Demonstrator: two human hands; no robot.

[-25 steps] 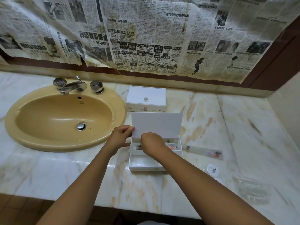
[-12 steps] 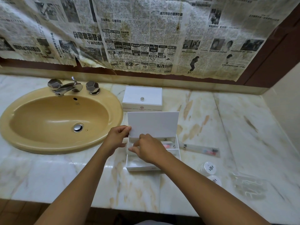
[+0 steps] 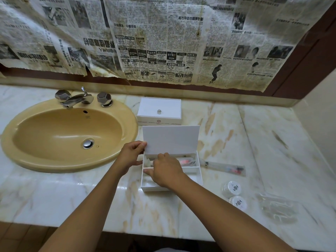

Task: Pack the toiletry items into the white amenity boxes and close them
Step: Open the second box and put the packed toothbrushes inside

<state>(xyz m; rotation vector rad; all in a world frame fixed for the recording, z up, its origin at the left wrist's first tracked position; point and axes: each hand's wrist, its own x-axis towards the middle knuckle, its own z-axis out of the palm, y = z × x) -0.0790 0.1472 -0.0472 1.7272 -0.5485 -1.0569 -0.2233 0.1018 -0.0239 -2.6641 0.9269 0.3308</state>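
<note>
A white amenity box (image 3: 199, 172) stands open on the marble counter, its lid (image 3: 171, 140) raised upright. My left hand (image 3: 131, 155) pinches the lid's lower left corner. My right hand (image 3: 166, 172) reaches into the box's left compartments, fingers curled; what it holds is hidden. A pink-tipped wrapped item (image 3: 185, 160) lies in the back compartment. Behind stands a second white box (image 3: 160, 110), closed, with a small round knob. To the right lie a wrapped toothbrush packet (image 3: 225, 167), two round white caps (image 3: 233, 194) and a clear plastic bag (image 3: 278, 209).
A yellow oval sink (image 3: 69, 135) with a chrome tap (image 3: 78, 98) fills the left of the counter. Newspaper covers the wall behind. The counter's front edge runs below my forearms. A side wall closes the right end.
My right hand has shifted left and slightly nearer inside the box. My left hand stays on the lid. The camera has tilted a little.
</note>
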